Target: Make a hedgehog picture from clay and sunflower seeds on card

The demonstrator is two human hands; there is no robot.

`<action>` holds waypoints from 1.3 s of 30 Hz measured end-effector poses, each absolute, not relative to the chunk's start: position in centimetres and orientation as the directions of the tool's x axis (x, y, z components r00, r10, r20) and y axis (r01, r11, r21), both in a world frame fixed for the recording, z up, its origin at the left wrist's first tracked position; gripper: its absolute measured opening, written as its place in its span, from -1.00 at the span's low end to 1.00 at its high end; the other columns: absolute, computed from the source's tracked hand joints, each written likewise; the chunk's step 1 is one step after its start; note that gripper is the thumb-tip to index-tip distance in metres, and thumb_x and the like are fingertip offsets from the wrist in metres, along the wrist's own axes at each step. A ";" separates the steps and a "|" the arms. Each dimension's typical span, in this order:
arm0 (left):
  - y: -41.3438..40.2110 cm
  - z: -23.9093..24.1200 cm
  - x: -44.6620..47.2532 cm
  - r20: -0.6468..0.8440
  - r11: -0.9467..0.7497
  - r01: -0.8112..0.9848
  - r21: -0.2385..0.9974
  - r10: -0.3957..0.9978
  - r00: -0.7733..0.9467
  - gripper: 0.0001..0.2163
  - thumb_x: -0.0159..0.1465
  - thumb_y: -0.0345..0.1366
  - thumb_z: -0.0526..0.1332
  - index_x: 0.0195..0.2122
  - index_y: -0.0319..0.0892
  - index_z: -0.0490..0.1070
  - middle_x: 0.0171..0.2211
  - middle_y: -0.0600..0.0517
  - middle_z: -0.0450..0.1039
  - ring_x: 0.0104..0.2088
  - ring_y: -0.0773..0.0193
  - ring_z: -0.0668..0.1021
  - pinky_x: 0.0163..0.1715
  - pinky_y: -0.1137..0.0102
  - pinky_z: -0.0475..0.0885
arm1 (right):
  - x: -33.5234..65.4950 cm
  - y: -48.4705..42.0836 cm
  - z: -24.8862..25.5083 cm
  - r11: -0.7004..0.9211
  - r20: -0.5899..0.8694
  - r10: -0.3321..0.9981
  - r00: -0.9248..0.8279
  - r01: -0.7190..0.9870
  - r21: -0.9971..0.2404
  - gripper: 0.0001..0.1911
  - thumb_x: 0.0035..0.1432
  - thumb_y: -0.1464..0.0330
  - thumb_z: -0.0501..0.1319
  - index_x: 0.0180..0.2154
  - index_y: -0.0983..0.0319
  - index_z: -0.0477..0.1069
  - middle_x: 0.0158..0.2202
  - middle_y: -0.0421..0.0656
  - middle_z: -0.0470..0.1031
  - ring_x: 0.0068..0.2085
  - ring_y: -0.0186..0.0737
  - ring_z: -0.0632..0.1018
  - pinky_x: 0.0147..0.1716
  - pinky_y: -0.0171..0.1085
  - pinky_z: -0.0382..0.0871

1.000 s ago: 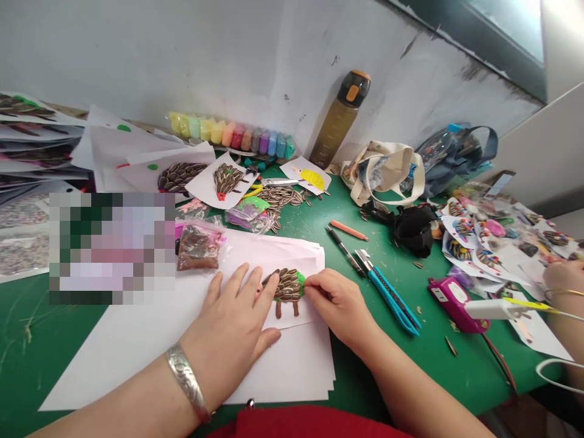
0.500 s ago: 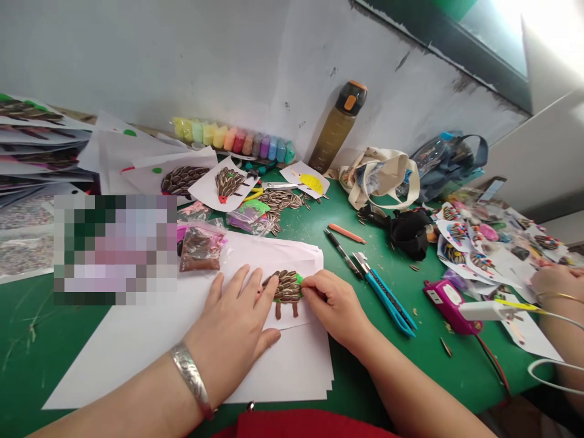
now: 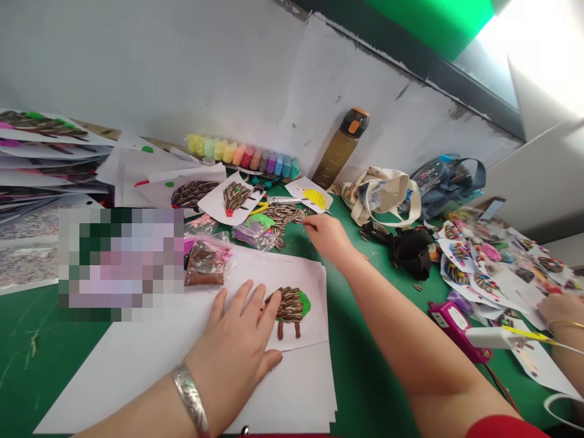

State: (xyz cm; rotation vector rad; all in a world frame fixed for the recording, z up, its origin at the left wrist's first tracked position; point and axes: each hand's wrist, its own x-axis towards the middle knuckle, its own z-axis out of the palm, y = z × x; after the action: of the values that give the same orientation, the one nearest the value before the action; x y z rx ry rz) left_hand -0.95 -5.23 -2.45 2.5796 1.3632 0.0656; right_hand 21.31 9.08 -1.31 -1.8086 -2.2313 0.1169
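Note:
My left hand [image 3: 239, 340] lies flat with its fingers spread on white paper [image 3: 150, 365], its fingertips at the edge of a hedgehog picture. The hedgehog picture [image 3: 292, 304] has rows of striped sunflower seeds over green clay, with two brown legs below. Bare green clay shows at its right end. My right hand [image 3: 332, 240] reaches away to the right end of a pile of sunflower seeds [image 3: 285, 213]. Its fingers are pinched together at the pile's edge; whatever is between them is hidden.
Bags of brown clay [image 3: 205, 264] and green clay [image 3: 259, 225] lie beyond the paper. Finished seed pictures [image 3: 237, 196] and a bottle [image 3: 342, 146] stand near the wall. To the right are a black pouch [image 3: 413, 249], a magenta device [image 3: 456, 325] and another person's arm [image 3: 566, 322].
My right hand has left the right end of the hedgehog picture and moved forward to the seed pile. My left hand stays on the paper. The view has tilted slightly upward.

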 end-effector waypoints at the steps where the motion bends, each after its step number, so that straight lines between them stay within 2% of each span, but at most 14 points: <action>1: -5.2 -2.5 -1.0 -0.063 -0.544 0.810 0.219 0.820 0.568 -0.44 0.26 -0.02 0.15 0.25 -0.11 0.21 0.24 -0.18 0.24 0.26 -0.17 0.20 0.15 -0.15 0.12 | 21.0 10.1 -1.6 0.224 0.152 0.969 -0.194 0.951 -0.215 -0.73 0.19 0.49 0.04 -0.24 0.20 0.52 -0.24 -0.10 0.52 -0.18 -0.15 0.47 -0.19 -0.25 0.28; 7: -5.5 -3.2 -1.0 -0.024 -0.545 0.811 0.212 0.826 0.562 -0.42 0.24 0.01 0.16 0.25 -0.08 0.20 0.23 -0.17 0.25 0.26 -0.16 0.20 0.15 -0.16 0.12 | 19.6 12.5 -3.0 0.241 0.114 0.968 -0.225 0.959 -0.151 -0.76 0.18 0.49 0.07 -0.21 0.28 0.49 -0.22 0.01 0.47 -0.17 -0.09 0.45 -0.20 -0.23 0.26; 15: -5.3 -2.5 -1.1 -0.074 -0.545 0.809 0.219 0.818 0.571 -0.43 0.26 0.01 0.13 0.25 -0.11 0.21 0.24 -0.19 0.23 0.26 -0.17 0.19 0.15 -0.15 0.12 | 20.3 8.8 -3.3 0.283 0.094 0.958 -0.272 0.949 -0.141 -0.77 0.19 0.50 0.06 -0.25 0.23 0.48 -0.28 -0.04 0.45 -0.22 -0.12 0.45 -0.27 -0.26 0.26; 19: -5.3 -2.5 -1.1 -0.064 -0.545 0.811 0.213 0.820 0.568 -0.44 0.26 0.00 0.13 0.25 -0.10 0.22 0.24 -0.18 0.23 0.27 -0.17 0.19 0.16 -0.15 0.11 | 21.0 6.6 -3.0 0.274 0.141 0.957 -0.252 0.947 -0.167 -0.71 0.20 0.50 0.02 -0.15 0.23 0.47 -0.28 -0.05 0.45 -0.23 -0.14 0.47 -0.28 -0.26 0.28; 22: -5.3 -2.6 -1.1 -0.048 -0.554 0.805 0.213 0.817 0.575 -0.43 0.26 0.00 0.14 0.25 -0.10 0.21 0.24 -0.18 0.23 0.26 -0.18 0.20 0.15 -0.14 0.12 | 21.6 4.7 -2.4 0.238 0.221 0.958 -0.182 0.935 -0.264 -0.68 0.24 0.47 -0.01 -0.13 0.21 0.48 -0.27 -0.09 0.48 -0.24 -0.19 0.49 -0.27 -0.27 0.32; 24: -5.3 -2.6 -1.1 -0.039 -0.557 0.804 0.209 0.817 0.575 -0.43 0.26 0.00 0.14 0.25 -0.10 0.21 0.24 -0.18 0.24 0.26 -0.18 0.20 0.15 -0.14 0.12 | 22.0 3.1 -2.1 0.213 0.270 0.959 -0.083 0.841 -0.498 -0.75 0.21 0.42 0.05 -0.25 0.18 0.52 -0.33 -0.16 0.51 -0.29 -0.23 0.51 -0.27 -0.28 0.36; 26: -5.2 -2.6 -1.0 -0.038 -0.559 0.804 0.203 0.816 0.577 -0.43 0.26 -0.01 0.15 0.25 -0.11 0.21 0.23 -0.19 0.24 0.25 -0.18 0.21 0.15 -0.15 0.12 | 22.1 1.2 -2.0 0.127 0.166 0.986 -0.008 0.680 -0.722 -0.82 0.17 0.37 0.12 -0.29 0.18 0.52 -0.44 -0.22 0.51 -0.38 -0.26 0.53 -0.30 -0.27 0.40; 28: -5.2 -2.5 -1.0 -0.049 -0.562 0.803 0.201 0.813 0.581 -0.44 0.26 -0.01 0.14 0.25 -0.13 0.21 0.24 -0.20 0.24 0.25 -0.19 0.21 0.14 -0.15 0.13 | 22.1 -0.7 -2.1 -0.001 0.021 0.999 0.035 0.527 -0.850 -0.83 0.15 0.32 0.18 -0.27 0.19 0.52 -0.47 -0.22 0.53 -0.42 -0.25 0.54 -0.34 -0.27 0.43; 31: -5.2 -2.3 -1.0 -0.055 -0.563 0.802 0.197 0.811 0.583 -0.45 0.27 -0.03 0.14 0.24 -0.15 0.22 0.24 -0.19 0.23 0.26 -0.18 0.20 0.14 -0.15 0.14 | 21.9 -2.9 -2.7 -0.054 -0.030 0.998 0.058 0.487 -0.871 -0.83 0.13 0.30 0.20 -0.28 0.20 0.52 -0.41 -0.18 0.55 -0.40 -0.25 0.53 -0.37 -0.27 0.43; 39: -5.3 -2.6 -0.9 -0.027 -0.588 0.798 0.133 0.803 0.596 -0.44 0.23 -0.12 0.21 0.24 -0.17 0.23 0.23 -0.20 0.24 0.25 -0.19 0.21 0.14 -0.13 0.15 | 21.1 -4.1 -3.8 0.047 0.104 0.993 0.056 0.617 -0.785 -0.85 0.16 0.36 0.17 -0.33 0.17 0.53 -0.34 -0.19 0.58 -0.31 -0.24 0.55 -0.29 -0.28 0.41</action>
State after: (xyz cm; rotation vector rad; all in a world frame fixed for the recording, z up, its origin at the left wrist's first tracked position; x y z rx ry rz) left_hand -0.92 -5.30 -2.60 2.6874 1.3553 0.0539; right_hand 21.10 -4.15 -3.78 -1.6473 -1.6379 0.6930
